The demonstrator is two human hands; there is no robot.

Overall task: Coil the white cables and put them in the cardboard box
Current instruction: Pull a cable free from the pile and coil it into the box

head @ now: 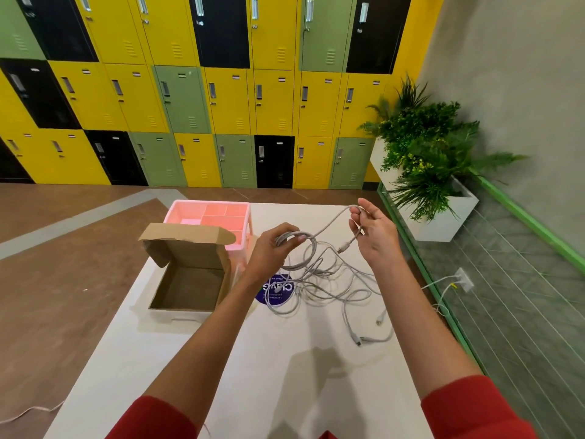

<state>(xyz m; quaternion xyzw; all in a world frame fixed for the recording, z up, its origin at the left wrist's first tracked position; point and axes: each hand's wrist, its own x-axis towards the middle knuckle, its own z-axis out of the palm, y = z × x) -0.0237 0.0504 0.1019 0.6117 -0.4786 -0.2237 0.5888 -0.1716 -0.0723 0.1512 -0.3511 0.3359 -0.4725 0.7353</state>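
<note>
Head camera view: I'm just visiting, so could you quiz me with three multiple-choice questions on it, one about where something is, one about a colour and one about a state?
1. Where does the cardboard box stand relative to the loose white cables on the table?
A. On the person's left of them
B. On the person's right of them
C. On top of them

2. What colour is the compartment tray behind the box?
A. Blue
B. Pink
C. Black

3. How is the box's lid?
A. Taped shut
B. Torn off
C. Raised open

Answers:
1 A: the box sits left of the tangle.
2 B: the tray is pale pink.
3 C: the flap stands up and the inside shows.
</note>
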